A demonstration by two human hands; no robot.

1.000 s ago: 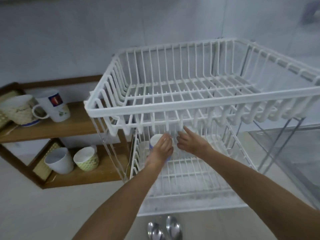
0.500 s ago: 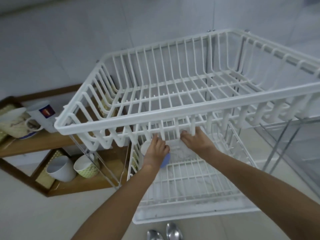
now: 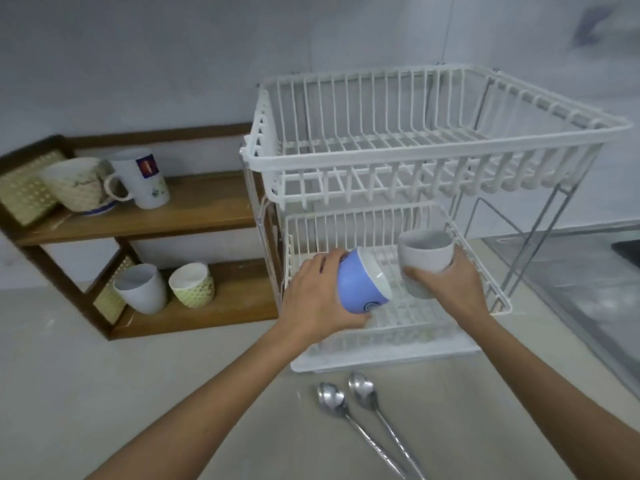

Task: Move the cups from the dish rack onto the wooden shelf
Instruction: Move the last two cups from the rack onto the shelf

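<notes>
Blue and grey are now the two colours held in front of the dish rack: a blue cup, tipped on its side with its mouth turned to the right, is wrapped by the left hand, and a grey cup, roughly upright, is gripped from below by the right hand. Half a second ago both hands were reaching deep under the upper tier, where only the blue cup could be made out; both cups have since been drawn out past the front of the lower tier. The rack appears to have been emptied, so what is left is judged to be the carry and the setting down.

The wooden shelf stands to the left, touching or just beside the rack's side. On its upper board a cream cup and a white mug are crowded at the left end, with bare wood between them and the rack. On the lower board a white cup and a patterned cup sit at the left, with room to their right. The upper tier's front rail overhangs the hands and the shelf's upright must be cleared. Two spoons lie on the counter below, well apart from the path.
</notes>
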